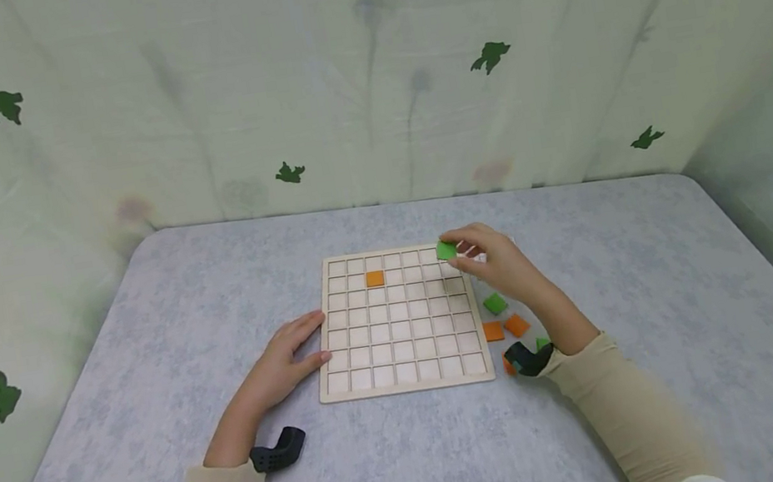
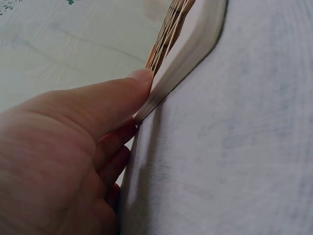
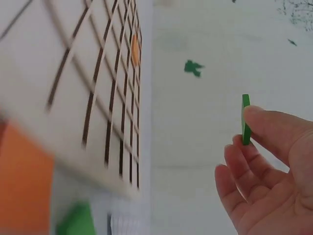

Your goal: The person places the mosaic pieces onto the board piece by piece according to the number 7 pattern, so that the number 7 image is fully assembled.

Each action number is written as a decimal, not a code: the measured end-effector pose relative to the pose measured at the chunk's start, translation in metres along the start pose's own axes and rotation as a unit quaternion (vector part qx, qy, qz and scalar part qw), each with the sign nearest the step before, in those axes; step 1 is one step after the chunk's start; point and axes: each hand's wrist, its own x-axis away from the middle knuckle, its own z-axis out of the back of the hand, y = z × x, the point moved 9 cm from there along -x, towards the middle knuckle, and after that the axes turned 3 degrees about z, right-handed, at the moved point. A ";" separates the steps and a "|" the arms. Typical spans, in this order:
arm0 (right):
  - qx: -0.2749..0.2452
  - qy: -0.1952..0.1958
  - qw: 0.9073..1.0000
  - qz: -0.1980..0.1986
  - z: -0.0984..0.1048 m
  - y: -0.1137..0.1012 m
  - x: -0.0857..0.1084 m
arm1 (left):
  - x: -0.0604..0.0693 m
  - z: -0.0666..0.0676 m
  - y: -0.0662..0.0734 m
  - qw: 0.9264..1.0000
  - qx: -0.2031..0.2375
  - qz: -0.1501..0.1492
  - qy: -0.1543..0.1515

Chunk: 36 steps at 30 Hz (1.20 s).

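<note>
Between thumb and fingertips, my right hand (image 1: 499,261) pinches a green square tile (image 1: 446,250) above the far right corner of the wooden grid board (image 1: 410,391). In the right wrist view the green tile (image 3: 246,120) is seen edge-on, raised off the board. An orange tile (image 1: 375,278) lies in one cell near the board's far side. My left hand (image 1: 284,362) rests at the board's left edge, its thumb and fingers spread along it. The left wrist view shows that thumb (image 2: 120,100) touching the board's side.
Right of the board lie loose tiles: a green one (image 1: 494,304), an orange one (image 1: 494,331) and another orange one (image 1: 517,326). More tiles are partly hidden below the right wrist's black device (image 1: 529,358). A pale curtain (image 1: 360,76) hangs behind the grey-blue table (image 1: 422,463).
</note>
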 end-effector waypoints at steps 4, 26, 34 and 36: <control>-0.013 -0.006 1.000 -0.001 -0.022 -0.004 -0.022 | 0.000 0.000 0.000 1.000 0.000 0.000 -0.001; 0.007 -0.109 0.992 -0.059 -0.095 0.025 -0.052 | 0.001 0.003 0.000 1.000 -0.003 0.002 -0.002; -0.008 -0.120 0.990 -0.077 -0.092 0.024 -0.048 | 0.000 0.001 -0.002 1.000 0.002 0.006 -0.001; -0.018 -0.112 0.990 -0.083 -0.086 0.022 -0.047 | 0.000 0.000 -0.002 1.000 0.004 0.006 -0.002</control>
